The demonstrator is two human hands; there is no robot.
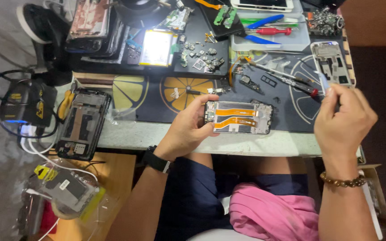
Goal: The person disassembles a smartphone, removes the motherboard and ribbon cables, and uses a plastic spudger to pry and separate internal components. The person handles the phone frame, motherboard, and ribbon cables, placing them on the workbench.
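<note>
Pink cloth (273,214) on lap; left hand (185,129) clamps opened phone (238,117), long axis 9-to-3; right hand (342,118), at 3 o'clock, pinches thin tool (323,83).

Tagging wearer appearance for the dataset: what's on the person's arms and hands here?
Both forearms are bare, no sleeves or gloves. The left wrist carries a black watch with a dark band. The right wrist carries a bracelet of round brown beads. No rings can be made out on the left hand or right hand.

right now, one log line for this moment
left hand: holds opened phone | right hand: grips thin tool | phone over table edge
</note>
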